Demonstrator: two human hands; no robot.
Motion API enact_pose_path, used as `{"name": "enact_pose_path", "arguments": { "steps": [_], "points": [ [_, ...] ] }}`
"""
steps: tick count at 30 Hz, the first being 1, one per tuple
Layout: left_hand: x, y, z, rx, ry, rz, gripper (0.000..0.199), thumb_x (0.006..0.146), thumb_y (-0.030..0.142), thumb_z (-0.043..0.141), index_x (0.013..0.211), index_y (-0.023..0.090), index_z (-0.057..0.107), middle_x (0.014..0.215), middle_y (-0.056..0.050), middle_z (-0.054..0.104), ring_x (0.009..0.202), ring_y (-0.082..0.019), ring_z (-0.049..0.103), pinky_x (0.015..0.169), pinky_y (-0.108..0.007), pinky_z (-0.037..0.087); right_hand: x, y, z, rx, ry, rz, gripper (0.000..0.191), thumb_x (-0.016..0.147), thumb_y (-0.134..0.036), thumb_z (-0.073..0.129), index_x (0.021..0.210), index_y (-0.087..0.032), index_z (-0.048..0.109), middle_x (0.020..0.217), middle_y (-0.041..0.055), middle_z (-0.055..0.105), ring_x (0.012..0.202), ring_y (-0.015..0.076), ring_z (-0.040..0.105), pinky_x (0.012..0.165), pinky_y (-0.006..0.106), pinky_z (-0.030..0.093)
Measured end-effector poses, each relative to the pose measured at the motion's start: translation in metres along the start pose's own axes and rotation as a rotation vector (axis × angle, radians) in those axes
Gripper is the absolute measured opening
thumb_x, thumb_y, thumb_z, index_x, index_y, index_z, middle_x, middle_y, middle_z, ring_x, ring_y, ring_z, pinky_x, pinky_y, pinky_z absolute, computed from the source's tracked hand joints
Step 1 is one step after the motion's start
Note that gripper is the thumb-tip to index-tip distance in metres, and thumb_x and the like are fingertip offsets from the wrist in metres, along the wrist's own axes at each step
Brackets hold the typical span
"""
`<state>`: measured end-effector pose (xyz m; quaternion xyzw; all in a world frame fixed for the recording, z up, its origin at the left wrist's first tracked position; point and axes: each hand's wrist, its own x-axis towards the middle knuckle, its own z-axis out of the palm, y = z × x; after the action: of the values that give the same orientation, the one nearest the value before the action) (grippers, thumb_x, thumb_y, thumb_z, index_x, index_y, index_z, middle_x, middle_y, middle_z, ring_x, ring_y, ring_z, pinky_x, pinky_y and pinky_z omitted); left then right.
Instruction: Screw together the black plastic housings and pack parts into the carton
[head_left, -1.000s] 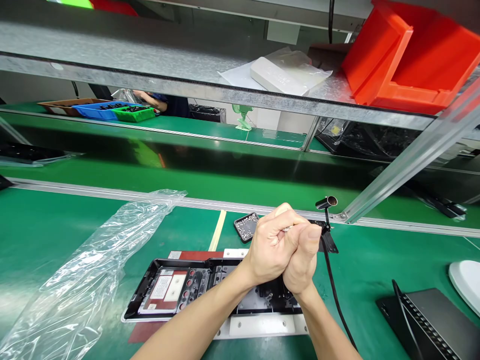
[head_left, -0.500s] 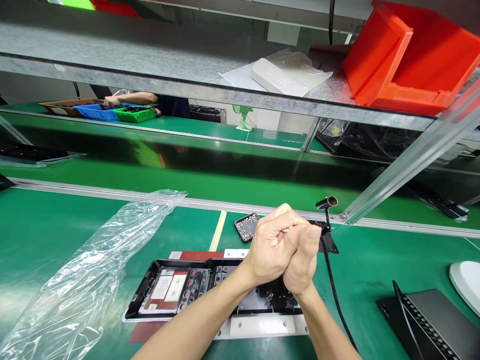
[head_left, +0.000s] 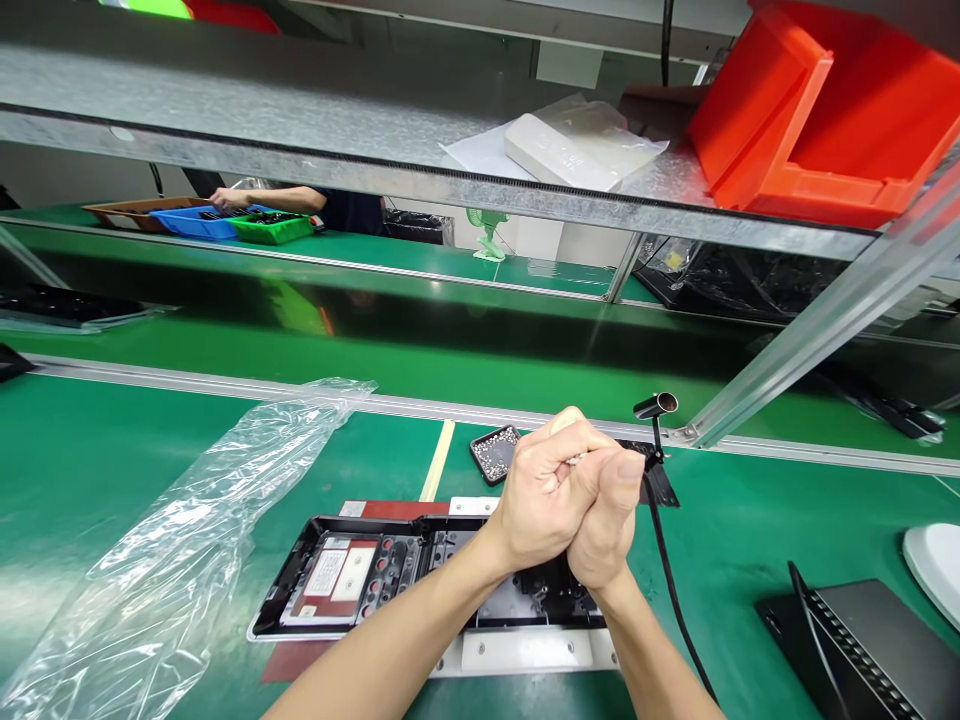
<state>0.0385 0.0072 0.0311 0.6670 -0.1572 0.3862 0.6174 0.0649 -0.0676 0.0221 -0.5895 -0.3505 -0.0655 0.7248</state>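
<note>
As seen from the head view, shows first a wide green counter [head_left: 735, 560], glossy, bounded on the far side by a metal rail [head_left: 420, 411]. Includes overhead a grey metal shelf [head_left: 300, 100] across the upper part. Records along the left of the counter a long, crumpled clear plastic bag [head_left: 187, 530], with far end over the rail. Finds on the shelf, at right, a large red bin [head_left: 817, 130]. Locates the black casing [head_left: 436, 545] near the middle of the counter, open side up, over a red-brown board [head_left: 289, 662], and partly hidden toward the right. Notes at lower right a black unit [head_left: 885, 640] with a row of slots, well apart from the casing. Shows the left hand [head_left: 547, 490] and right hand [head_left: 609, 520] pressed together above the right part of the casing, both with fingers curled closed. Cannot tell the contents, if any, of either grip. Lists just beyond the left hand a small black tray [head_left: 495, 455] containing many tiny metallic pieces. Includes near the rail a short metal tube [head_left: 655, 406] on a black stand. Notes lastly, between the hands, a pale item [head_left: 576, 459], too small to identify.
</note>
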Motion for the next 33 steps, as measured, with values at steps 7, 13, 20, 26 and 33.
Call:
{"name": "enact_pose_path", "arguments": {
  "steps": [7,13,20,26,33],
  "points": [
    [-0.0015,0.0004,-0.0004,-0.004,0.006,0.0,0.031,0.101,0.041,0.058,0.09,0.018,0.076,0.082,-0.007,0.067,0.077,-0.018,0.059,0.069,-0.032,0.046,-0.0002,-0.0017,0.0003,-0.001,-0.005,-0.007,0.057,0.104,-0.059,0.029,0.065,-0.021,0.047,0.064,0.0006,0.048,0.06,0.0142,0.047,0.054,0.029,0.04],
    [-0.003,-0.0004,-0.0006,-0.001,0.013,0.004,0.028,0.101,0.038,0.06,0.09,0.018,0.076,0.081,-0.006,0.065,0.076,-0.018,0.058,0.069,-0.031,0.046,0.0012,-0.0045,0.0013,0.029,-0.029,-0.012,0.055,0.103,-0.058,0.03,0.067,-0.021,0.048,0.068,0.001,0.045,0.061,0.0142,0.044,0.056,0.029,0.04],
    [-0.0018,-0.0001,-0.0002,-0.004,0.019,0.008,0.03,0.101,0.04,0.06,0.089,0.017,0.076,0.08,-0.006,0.065,0.075,-0.018,0.059,0.068,-0.031,0.046,0.0015,-0.0037,0.0018,0.033,-0.035,-0.01,0.055,0.103,-0.059,0.03,0.068,-0.022,0.051,0.069,0.0019,0.045,0.063,0.0158,0.045,0.059,0.031,0.044],
    [-0.0024,-0.0008,-0.0005,-0.004,0.012,0.01,0.032,0.102,0.042,0.058,0.089,0.018,0.075,0.082,-0.006,0.065,0.076,-0.018,0.059,0.069,-0.032,0.046,-0.0005,-0.0012,0.0007,0.014,-0.026,-0.001,0.055,0.103,-0.059,0.03,0.067,-0.022,0.05,0.065,0.0021,0.051,0.061,0.0163,0.05,0.057,0.032,0.044],
    [-0.0023,-0.0014,-0.0006,0.007,0.011,0.018,0.03,0.102,0.039,0.059,0.087,0.018,0.074,0.082,-0.006,0.066,0.076,-0.017,0.059,0.069,-0.031,0.047,0.0005,-0.0052,0.001,0.025,-0.038,-0.018,0.055,0.104,-0.059,0.03,0.066,-0.022,0.047,0.064,0.0009,0.049,0.062,0.0153,0.052,0.058,0.03,0.045]
  ]
}}
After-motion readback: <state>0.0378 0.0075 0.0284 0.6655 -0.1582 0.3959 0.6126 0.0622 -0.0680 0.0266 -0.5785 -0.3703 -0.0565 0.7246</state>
